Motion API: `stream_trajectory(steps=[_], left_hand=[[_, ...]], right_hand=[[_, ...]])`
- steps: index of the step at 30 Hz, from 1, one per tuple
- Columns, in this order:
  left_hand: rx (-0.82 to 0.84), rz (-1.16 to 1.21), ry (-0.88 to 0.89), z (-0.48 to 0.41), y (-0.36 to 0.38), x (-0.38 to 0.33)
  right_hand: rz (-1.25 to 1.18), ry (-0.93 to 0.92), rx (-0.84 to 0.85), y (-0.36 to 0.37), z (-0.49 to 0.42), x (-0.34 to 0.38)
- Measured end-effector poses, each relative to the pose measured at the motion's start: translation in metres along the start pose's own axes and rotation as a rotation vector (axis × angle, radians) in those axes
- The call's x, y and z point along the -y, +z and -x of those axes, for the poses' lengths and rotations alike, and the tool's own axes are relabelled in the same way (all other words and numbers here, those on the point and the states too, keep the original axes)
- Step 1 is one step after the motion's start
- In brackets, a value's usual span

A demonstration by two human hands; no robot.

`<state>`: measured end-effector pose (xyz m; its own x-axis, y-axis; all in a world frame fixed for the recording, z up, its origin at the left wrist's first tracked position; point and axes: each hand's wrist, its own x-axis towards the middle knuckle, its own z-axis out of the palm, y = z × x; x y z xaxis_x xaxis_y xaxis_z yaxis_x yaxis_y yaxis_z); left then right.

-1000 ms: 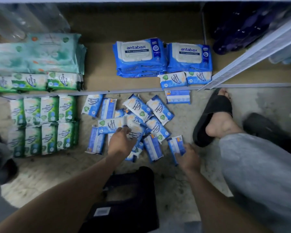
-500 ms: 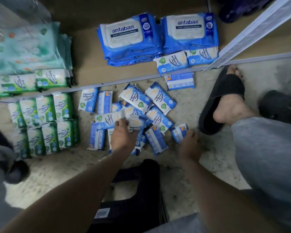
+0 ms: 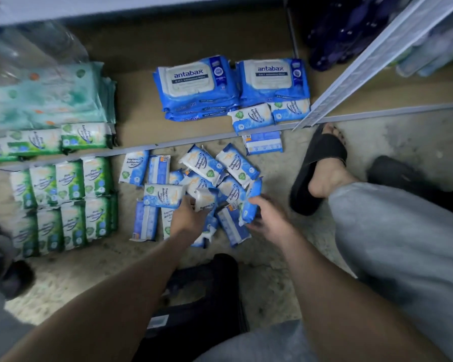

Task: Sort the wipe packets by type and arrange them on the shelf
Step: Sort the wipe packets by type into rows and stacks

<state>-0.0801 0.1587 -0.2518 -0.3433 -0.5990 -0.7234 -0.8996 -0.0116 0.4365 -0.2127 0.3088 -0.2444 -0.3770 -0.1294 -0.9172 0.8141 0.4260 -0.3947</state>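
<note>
Several small blue wipe packets [image 3: 236, 165] lie in a loose pile on the floor before the bottom shelf [image 3: 141, 126]. My left hand [image 3: 188, 218] grips a blue-and-white packet [image 3: 205, 199] at the pile's near side. My right hand [image 3: 270, 218] holds another blue packet [image 3: 251, 202] upright at the pile's right edge. Two stacks of large blue antabax packs [image 3: 196, 87] lie on the shelf, with two small blue packets [image 3: 251, 117] in front of them. Green packets [image 3: 60, 202] lie in rows on the floor at left, and more green packets [image 3: 84, 135] sit on the shelf.
A foot in a black sandal [image 3: 322, 163] rests right of the pile, beside a grey-trousered leg [image 3: 403, 244]. A grey metal rail [image 3: 372, 61] slants across the upper right. A black object [image 3: 202, 296] lies on the floor between my arms. Teal wipe packs [image 3: 47, 100] fill the shelf's left.
My right hand lifted its blue packet off the floor and moved left toward the pile. My left hand stayed on the pile. The camera tilted, shifting the view.
</note>
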Motion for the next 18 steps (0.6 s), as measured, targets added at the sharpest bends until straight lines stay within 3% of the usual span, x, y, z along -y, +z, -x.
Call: stream_trajectory(steps=[5, 10, 14, 18], left_hand=[[-0.085, 0.351, 0.016, 0.032, -0.044, -0.009], [0.028, 0.709, 0.091, 0.069, -0.101, 0.001], [0.060, 0.837, 0.128, 0.101, -0.137, 0.007], [0.041, 0.962, 0.056, 0.119, -0.156, 0.026]], right_hand=[[-0.312, 0.005, 0.257, 0.031, 0.049, 0.043], [-0.295, -0.157, 0.387, 0.065, 0.111, 0.071], [-0.163, -0.332, 0.350, 0.084, 0.152, 0.070], [-0.064, -0.407, 0.219, 0.093, 0.172, 0.056]])
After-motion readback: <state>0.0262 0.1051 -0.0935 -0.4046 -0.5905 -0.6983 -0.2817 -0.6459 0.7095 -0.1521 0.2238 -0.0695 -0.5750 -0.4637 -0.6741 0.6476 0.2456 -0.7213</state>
